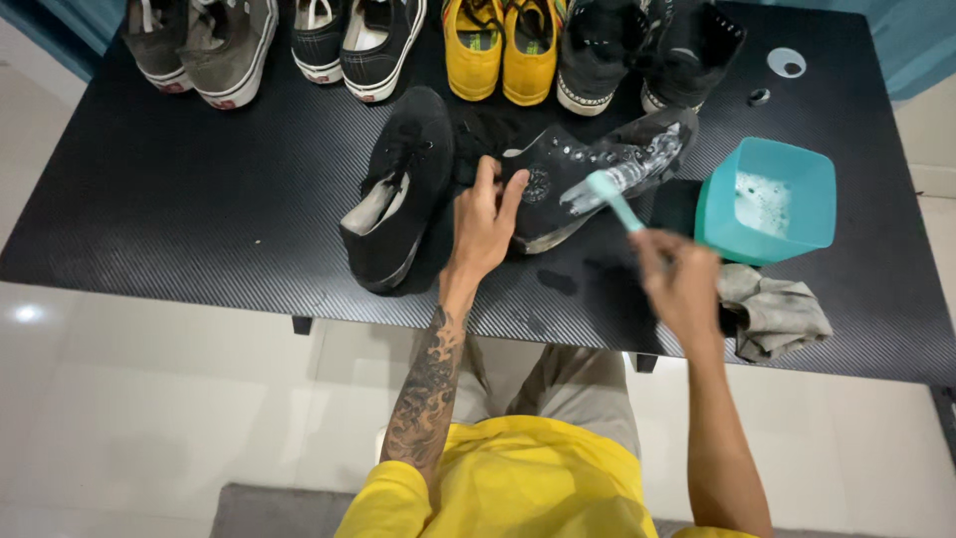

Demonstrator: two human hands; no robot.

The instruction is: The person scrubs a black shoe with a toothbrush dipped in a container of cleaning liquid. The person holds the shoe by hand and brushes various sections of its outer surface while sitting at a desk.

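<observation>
Left hand [485, 221] presses flat, fingers spread, on the heel end of a black high-top shoe [588, 174] lying on its side mid-tabletop [179, 199], its toe soapy. Right hand [680, 284], blurred, has its grip clenched around a teal brush [612, 197] whose head touches the shoe's side. Teal basin [772, 199] with foam and a grey rag [775, 311] sit just right; second black shoe [398, 189] lies left.

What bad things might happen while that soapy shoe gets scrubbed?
The teal tub of foamy water sits close to the right hand, so an elbow swing might tip it. Suds from the brush could drip off the black high-top shoe onto the other black shoe beside it.
</observation>
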